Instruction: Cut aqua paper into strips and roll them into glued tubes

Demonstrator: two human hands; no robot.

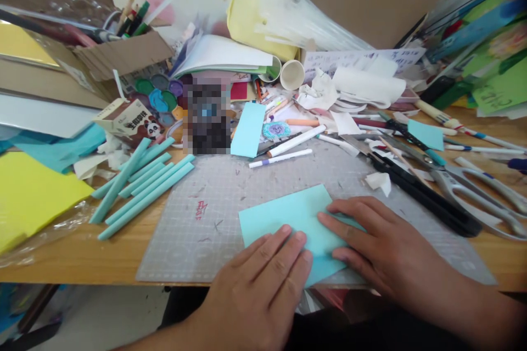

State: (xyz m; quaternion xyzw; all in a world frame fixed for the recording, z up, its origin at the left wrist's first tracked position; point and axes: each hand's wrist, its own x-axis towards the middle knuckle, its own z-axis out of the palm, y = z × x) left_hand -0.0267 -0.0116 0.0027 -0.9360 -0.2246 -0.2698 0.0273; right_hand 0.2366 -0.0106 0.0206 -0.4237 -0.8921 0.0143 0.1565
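A light-blue sheet of paper (284, 208) lies on the grey cutting mat (189, 252) near the table's front edge. Its near part looks folded, with a crease by the fingertips. My left hand (263, 279) rests flat on the near left of the sheet, fingers stretched out. On the right side, my right hand (374, 241) presses its spread fingertips onto the paper, thumb toward the near edge. Neither hand grips anything. The paper's right end is hidden under my right hand. To the left lie several rolled light-blue paper tubes (144, 192).
Scissors (465, 186) and a black-handled cutter (428, 192) lie at the right. Beyond the mat are a light-blue paper strip (249, 129), white markers (296, 141), a panda-printed carton (134, 120) and paper cups (292, 74). Yellow sheets (37, 192) lie far left.
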